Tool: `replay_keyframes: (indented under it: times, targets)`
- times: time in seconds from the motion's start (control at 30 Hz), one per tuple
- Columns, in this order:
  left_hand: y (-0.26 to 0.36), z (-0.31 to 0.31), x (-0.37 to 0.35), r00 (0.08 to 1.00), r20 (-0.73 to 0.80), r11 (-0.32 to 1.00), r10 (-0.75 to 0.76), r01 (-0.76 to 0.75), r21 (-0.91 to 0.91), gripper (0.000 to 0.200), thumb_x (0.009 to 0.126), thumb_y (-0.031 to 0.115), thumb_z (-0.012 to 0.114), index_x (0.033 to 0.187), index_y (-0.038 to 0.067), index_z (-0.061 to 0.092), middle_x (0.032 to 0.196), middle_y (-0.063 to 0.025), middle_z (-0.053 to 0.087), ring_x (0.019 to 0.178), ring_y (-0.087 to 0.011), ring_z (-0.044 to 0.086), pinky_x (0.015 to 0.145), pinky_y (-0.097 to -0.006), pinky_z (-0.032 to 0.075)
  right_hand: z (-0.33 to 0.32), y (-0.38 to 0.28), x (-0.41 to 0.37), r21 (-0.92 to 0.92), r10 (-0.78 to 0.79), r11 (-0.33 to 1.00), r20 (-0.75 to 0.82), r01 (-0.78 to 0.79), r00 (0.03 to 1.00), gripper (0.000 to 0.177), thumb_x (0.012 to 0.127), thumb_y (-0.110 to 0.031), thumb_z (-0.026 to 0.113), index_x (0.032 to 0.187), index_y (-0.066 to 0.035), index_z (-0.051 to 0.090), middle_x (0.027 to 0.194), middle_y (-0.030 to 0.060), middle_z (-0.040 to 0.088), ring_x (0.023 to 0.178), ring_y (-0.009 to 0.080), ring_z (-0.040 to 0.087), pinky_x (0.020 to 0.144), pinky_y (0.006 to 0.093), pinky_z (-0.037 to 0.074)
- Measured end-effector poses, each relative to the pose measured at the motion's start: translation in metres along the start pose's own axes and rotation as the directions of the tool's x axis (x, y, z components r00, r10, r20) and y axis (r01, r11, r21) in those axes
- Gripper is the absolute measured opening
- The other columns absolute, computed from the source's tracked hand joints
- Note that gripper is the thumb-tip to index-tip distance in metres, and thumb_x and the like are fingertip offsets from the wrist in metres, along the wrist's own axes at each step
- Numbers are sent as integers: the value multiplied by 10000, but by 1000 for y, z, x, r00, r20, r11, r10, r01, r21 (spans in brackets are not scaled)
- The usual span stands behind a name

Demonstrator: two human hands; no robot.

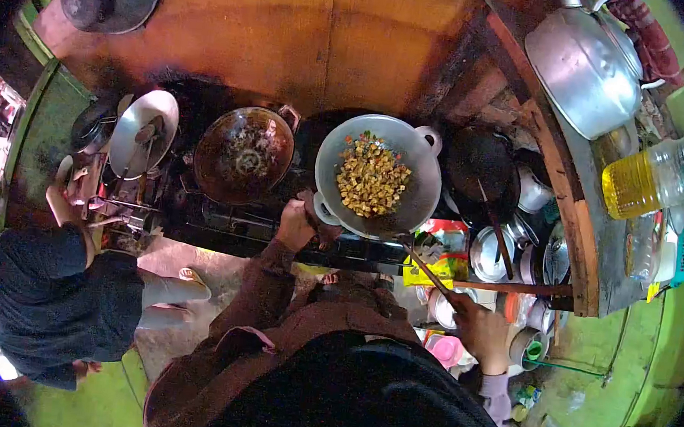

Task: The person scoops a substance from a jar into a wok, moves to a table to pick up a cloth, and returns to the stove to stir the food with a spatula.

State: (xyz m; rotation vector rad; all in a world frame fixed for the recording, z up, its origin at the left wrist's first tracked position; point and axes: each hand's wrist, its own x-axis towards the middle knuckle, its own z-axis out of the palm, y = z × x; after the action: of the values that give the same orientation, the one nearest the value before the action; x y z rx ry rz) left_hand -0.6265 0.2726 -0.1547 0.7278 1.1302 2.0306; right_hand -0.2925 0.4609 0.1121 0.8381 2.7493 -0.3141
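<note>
A grey metal wok (327, 151) sits on the stove, with diced, browned pieces (371, 179) and bits of red and green inside. My left hand (297, 226) is closed around a dark brown cloth (323, 230) at the wok's near-left handle (325, 211). To the right, my right hand (480, 330) grips a long cooking utensil with a wooden handle (432, 275). Its far end reaches the wok's near-right rim, outside the food; the shape of that end cannot be made out.
Left of the wok stands a brown pan (239, 180) with bubbling liquid. A co-worker (66, 295) in dark clothes is at the far left. On the right are a black pan (476, 164), a wooden shelf (578, 263), a kettle (586, 72) and an oil bottle (629, 186).
</note>
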Motion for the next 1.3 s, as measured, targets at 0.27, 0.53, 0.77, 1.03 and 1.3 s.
replay_keyframes:
  times: [0.27, 0.53, 0.77, 1.03, 1.3]
  targets:
    - [-8, 24, -2, 891, -350, 903, -290, 134, -407, 245, 916, 158, 446, 1110, 28, 520, 1020, -66, 584, 932, -209, 572, 807, -367, 463, 89, 29, 128, 250, -158, 944, -236, 217, 959, 356, 838, -209, 534, 1183, -132, 501, 719, 174, 617, 626, 342, 610, 521, 452, 469]
    - [-61, 16, 2, 740, -669, 997, -69, 29, -71, 331, 850, 143, 604, 1098, -18, 453, 1049, -85, 559, 915, -168, 542, 790, -309, 441, -1, 96, 140, 579, -157, 813, 319, -61, 935, 398, 874, -213, 513, 1257, -138, 433, 743, 67, 588, 585, 173, 599, 465, 279, 457]
    - [-67, 6, 6, 852, -487, 844, 193, 109, 525, 425, 859, 128, 568, 1157, -22, 303, 1038, -148, 499, 907, -230, 529, 767, -319, 430, 140, 140, 240, -112, -591, 805, -246, 583, 768, 385, 864, -364, 508, 1104, -65, 542, 1031, 175, 558, 676, 312, 626, 616, 413, 500]
    - [-41, 20, 7, 824, -542, 688, 162, 300, 661, 362, 851, 134, 561, 1088, -7, 326, 912, -130, 493, 808, -239, 521, 695, -362, 420, 74, 104, 212, -138, -277, 960, -348, 244, 895, 360, 869, -448, 481, 1028, -144, 589, 594, 158, 597, 545, 364, 598, 467, 461, 474]
    - [-40, 25, 7, 766, -643, 688, 13, 460, 561, 415, 813, 187, 624, 1077, -15, 375, 960, -151, 524, 892, -257, 540, 770, -385, 434, 67, 153, 215, 42, -287, 957, 43, 286, 957, 354, 891, -368, 483, 953, -37, 591, 848, 198, 614, 829, 337, 605, 707, 392, 471]
